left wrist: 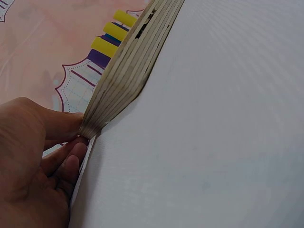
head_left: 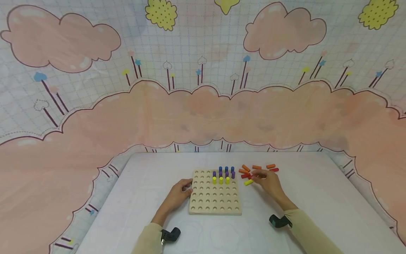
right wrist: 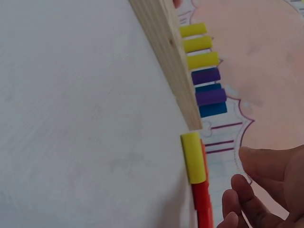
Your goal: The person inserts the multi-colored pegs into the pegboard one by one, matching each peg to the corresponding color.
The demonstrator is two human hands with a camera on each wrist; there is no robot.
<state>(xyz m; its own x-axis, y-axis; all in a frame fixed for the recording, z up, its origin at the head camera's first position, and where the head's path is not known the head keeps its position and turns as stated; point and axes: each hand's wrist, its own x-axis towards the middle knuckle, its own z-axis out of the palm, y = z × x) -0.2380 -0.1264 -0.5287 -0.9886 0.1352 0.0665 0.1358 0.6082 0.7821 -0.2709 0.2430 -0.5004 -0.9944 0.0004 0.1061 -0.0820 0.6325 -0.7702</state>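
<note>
My left hand point(head_left: 179, 193) holds the left edge of a square wooden pegboard point(head_left: 215, 213) lying on the table. In the left wrist view, thumb and curled fingers meet at the board's corner. Upright in the board's back right part stand three blue pegs point(head_left: 226, 168), several purple pegs point(head_left: 233, 175) and three yellow pegs point(head_left: 221, 180). Right of the board, my right hand point(head_left: 268, 181) hovers over loose pegs, thumb and fingers apart in the right wrist view with nothing seen between them. Beneath it lie a yellow peg point(right wrist: 192, 157) and red pegs point(right wrist: 201, 195).
Several orange pegs point(head_left: 257, 167) lie scattered beyond the right hand, with another red peg point(head_left: 274, 169) among them. The white table point(head_left: 127, 197) meets a patterned cloth backdrop point(head_left: 203, 116) at its back edge. Black devices point(head_left: 280, 221) sit on both wrists.
</note>
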